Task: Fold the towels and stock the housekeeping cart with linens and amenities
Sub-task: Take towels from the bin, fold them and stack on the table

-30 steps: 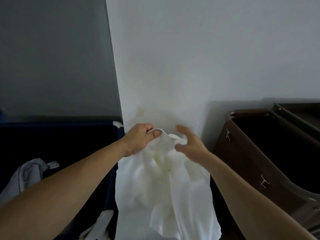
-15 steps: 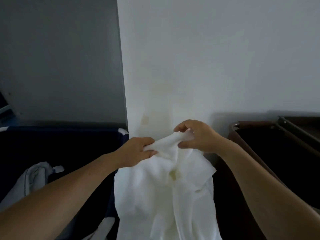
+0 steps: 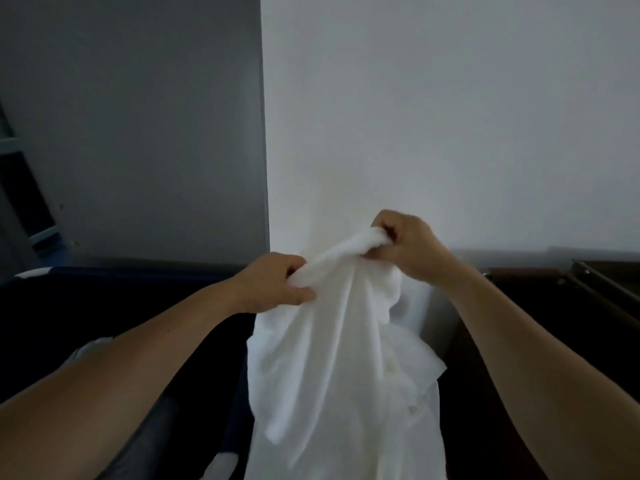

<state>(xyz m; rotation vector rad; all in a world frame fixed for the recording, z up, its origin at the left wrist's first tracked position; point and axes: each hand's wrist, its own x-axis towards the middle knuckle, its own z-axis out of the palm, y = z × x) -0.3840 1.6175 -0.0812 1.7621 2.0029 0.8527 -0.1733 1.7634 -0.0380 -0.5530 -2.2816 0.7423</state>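
- Two bare arms reach out in front of a corner where a grey panel (image 3: 138, 116) meets a white wall (image 3: 450, 116).
- The white towel (image 3: 339, 358) is up in the air between both hands, right before the wall's edge; its top edge is bunched into a rope and the rest hangs down in loose folds.
- Left hand (image 3: 277, 282): fingers curled, thumb clamped on the lower end of that bunched edge.
- Right hand (image 3: 405, 247): higher up, fingers curled over the other end and gripping it.
- Down on the left sits a navy bin (image 3: 138, 275), dark inside, with a scrap of pale cloth (image 3: 93, 344) showing above the forearm.
- On the right, a brown bin (image 3: 540, 275) stands against the wall, its inside in shadow.
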